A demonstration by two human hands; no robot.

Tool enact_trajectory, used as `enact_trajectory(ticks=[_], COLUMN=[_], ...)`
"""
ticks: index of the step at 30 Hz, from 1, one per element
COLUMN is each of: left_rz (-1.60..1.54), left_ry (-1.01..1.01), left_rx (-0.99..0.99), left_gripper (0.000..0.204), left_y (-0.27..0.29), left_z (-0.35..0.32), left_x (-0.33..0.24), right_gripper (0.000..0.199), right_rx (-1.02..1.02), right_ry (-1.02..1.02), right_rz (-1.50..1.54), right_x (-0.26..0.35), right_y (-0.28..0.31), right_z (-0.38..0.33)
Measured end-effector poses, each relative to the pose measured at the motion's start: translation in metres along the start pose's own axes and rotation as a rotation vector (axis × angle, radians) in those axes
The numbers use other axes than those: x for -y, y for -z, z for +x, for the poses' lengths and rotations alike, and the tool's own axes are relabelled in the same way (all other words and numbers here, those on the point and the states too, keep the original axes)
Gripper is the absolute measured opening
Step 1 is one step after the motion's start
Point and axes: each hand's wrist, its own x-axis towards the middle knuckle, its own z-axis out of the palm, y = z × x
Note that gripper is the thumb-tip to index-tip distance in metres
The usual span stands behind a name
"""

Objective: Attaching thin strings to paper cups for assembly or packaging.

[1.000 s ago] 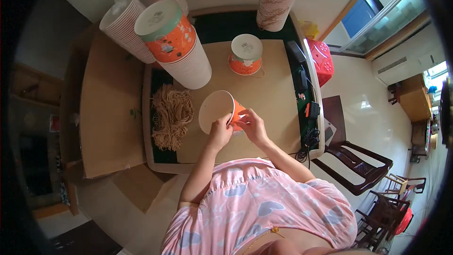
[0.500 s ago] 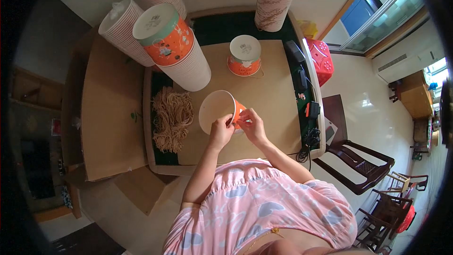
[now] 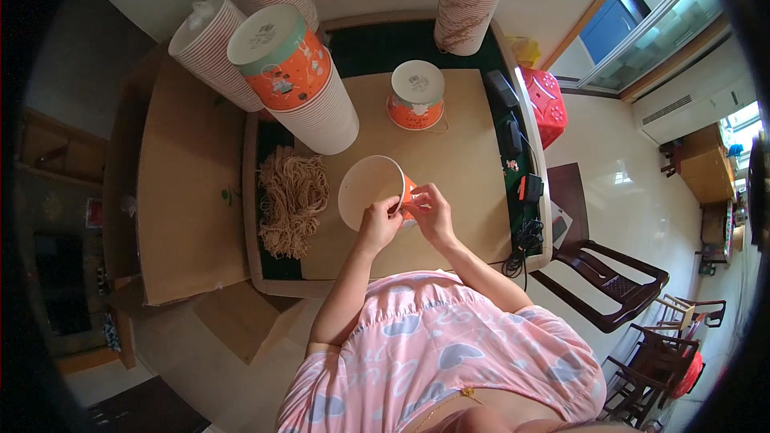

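Note:
A paper bucket [image 3: 371, 180], white inside and orange outside, lies tilted in front of me with its mouth toward the left. My left hand [image 3: 380, 223] grips its near rim, fingertips reaching inside the mouth. Pressed against the orange outer wall, my right hand [image 3: 431, 216] has its fingers pinched together close to the left fingertips. Whatever is between those right fingers is too small to make out. Left of the bucket lies a bundle of tan strings [image 3: 293, 204]. Beyond it, another orange bucket [image 3: 416, 96] stands upside down with a loop of string at its side.
Tall stacks of nested buckets [image 3: 317, 104] stand at the table's far left, with another stack [image 3: 468, 12] at the far right. A cardboard sheet [image 3: 473, 144] covers the tabletop middle. Black adapters and cables [image 3: 525, 232] line the right edge. An open carton [image 3: 192, 184] adjoins the left.
Both hands keep nearly the same place at the bucket's rim. The bucket has turned very slightly, and the right fingers have shifted a little against its wall.

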Motion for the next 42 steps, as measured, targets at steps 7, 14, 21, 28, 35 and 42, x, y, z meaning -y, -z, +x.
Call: enact_trajectory(ticks=[7, 14, 21, 28, 35, 42], left_rz=[-0.075, 0.008, 0.185, 0.11, -0.027, 0.015], left_ry=[0.005, -0.024, -0.207, -0.144, -0.07, -0.254], left_rx=[0.062, 0.026, -0.034, -0.091, -0.123, -0.077], left_gripper=[0.024, 0.02, 0.012, 0.008, 0.008, 0.023], left_y=[-0.006, -0.006, -0.012, -0.038, -0.035, -0.014], left_z=[0.001, 0.005, 0.013, 0.022, 0.021, -0.004], left_x=[-0.003, -0.001, 0.0, 0.04, 0.043, -0.016], right_gripper=[0.023, 0.015, 0.013, 0.022, 0.028, 0.036], right_rx=[-0.076, -0.098, -0.065, 0.104, 0.067, 0.249], right_ry=[0.057, 0.023, 0.007, -0.218, -0.264, -0.202], right_rz=[0.005, -0.027, -0.115, 0.154, 0.217, 0.204], right_x=[-0.006, -0.002, -0.023, -0.054, -0.06, -0.005], right_y=[0.006, 0.013, 0.023, 0.034, 0.041, 0.056], right_z=[0.001, -0.001, 0.004, 0.017, 0.017, 0.004])
